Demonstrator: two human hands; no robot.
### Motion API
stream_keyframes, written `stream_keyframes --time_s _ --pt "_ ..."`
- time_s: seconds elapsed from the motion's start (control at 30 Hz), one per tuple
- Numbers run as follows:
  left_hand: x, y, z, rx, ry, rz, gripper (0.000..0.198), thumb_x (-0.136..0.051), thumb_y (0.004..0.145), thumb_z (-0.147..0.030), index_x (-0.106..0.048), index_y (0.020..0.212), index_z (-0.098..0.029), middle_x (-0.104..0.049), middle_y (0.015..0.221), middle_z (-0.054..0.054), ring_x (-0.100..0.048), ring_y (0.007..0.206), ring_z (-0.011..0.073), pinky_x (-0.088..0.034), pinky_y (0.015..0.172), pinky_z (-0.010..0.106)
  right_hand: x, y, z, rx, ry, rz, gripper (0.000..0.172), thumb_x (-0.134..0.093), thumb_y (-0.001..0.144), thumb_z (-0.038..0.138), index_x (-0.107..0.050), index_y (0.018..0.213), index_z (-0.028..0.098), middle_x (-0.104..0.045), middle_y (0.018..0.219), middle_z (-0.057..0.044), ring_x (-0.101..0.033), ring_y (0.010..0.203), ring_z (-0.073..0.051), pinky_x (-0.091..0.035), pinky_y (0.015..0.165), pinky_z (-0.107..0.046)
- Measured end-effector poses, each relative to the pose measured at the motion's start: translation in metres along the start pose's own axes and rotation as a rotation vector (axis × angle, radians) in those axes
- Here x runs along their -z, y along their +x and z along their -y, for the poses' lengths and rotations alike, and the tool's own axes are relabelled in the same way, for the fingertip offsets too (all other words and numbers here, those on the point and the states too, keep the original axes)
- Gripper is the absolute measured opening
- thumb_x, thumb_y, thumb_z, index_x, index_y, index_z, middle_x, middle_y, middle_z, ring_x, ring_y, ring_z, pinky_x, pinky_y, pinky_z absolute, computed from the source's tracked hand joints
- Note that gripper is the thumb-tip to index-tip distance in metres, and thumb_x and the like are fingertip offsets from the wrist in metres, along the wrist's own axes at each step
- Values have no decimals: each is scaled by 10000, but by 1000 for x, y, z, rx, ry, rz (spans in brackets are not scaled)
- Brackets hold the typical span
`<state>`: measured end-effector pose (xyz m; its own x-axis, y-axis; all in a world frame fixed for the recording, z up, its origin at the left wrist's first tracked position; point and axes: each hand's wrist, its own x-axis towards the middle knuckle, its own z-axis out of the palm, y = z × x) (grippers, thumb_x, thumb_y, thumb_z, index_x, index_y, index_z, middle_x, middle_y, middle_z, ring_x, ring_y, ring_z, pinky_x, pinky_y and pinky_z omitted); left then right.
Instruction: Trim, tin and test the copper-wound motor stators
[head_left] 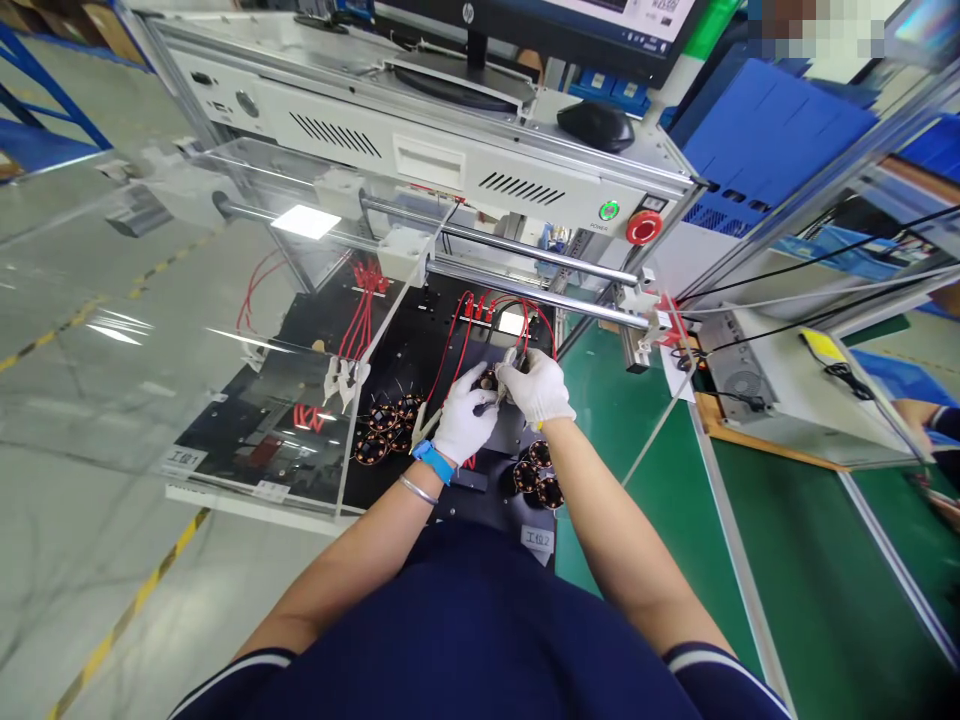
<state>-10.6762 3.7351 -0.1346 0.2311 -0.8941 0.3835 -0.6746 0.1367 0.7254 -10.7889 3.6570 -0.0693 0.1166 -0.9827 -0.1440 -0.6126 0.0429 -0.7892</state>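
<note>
Both my hands wear white gloves and meet over a black test board (420, 350). My left hand (465, 415) is closed around a small round copper-wound coil (489, 380). My right hand (536, 385) pinches a metal clip on a red wire (525, 320) right against that coil. Several more coils (386, 425) lie on the board left of my left hand. Two or three others (538, 475) sit below my right wrist. A blue band and a bracelet are on my left wrist.
A clear plastic guard (225, 340) stands at the left of the board. Metal rails (525, 270) cross above it. A white control box carries a green light (609, 211) and a red stop button (643, 227). A green mat (787, 560) covers the bench at right.
</note>
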Motion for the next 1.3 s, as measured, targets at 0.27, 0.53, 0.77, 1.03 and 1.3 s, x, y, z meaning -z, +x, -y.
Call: stream_keyframes --time_s 0.27,0.53,0.77,1.03,1.3 --pt "-1 -1 2 27 -47 14 124 -652 753 -145 -729 810 -223 -511 1397 52 -541 1218 234 -452 1061 385 1 0 -2 19 -99 -9 347 -647 696 480 -637 916 212 -665 806 -23 -616 721 -187 -491 677 -300" --pt "0 -1 1 41 -44 17 118 -660 735 -129 -718 782 -221 -517 1388 52 -535 1220 235 -443 1064 392 2 2 -3 37 -88 -23 350 -650 695 475 -637 927 214 -667 809 -24 -613 730 -185 -490 695 -304" --pt "0 0 -3 59 -23 7 98 -662 724 -130 -700 737 -219 -538 1364 50 -542 1207 240 -443 1064 402 0 3 -7 45 -136 -16 393 -648 681 518 -637 941 223 -665 820 -33 -612 704 -205 -488 646 -325" --pt "0 1 -6 68 28 5 84 -652 725 -138 -686 726 -215 -535 1368 51 -539 1196 241 -450 1047 396 -4 1 -15 -27 -37 -51 508 -633 723 568 -625 1093 221 -680 898 -36 -629 771 -198 -500 711 -304" --pt "-3 1 -11 55 108 20 96 -636 716 -141 -679 750 -220 -503 1398 53 -524 1198 273 -467 1011 438 -15 14 -76 -367 -77 -180 490 -507 920 403 -459 1323 130 -535 1259 -174 -562 1099 -277 -442 947 -457"
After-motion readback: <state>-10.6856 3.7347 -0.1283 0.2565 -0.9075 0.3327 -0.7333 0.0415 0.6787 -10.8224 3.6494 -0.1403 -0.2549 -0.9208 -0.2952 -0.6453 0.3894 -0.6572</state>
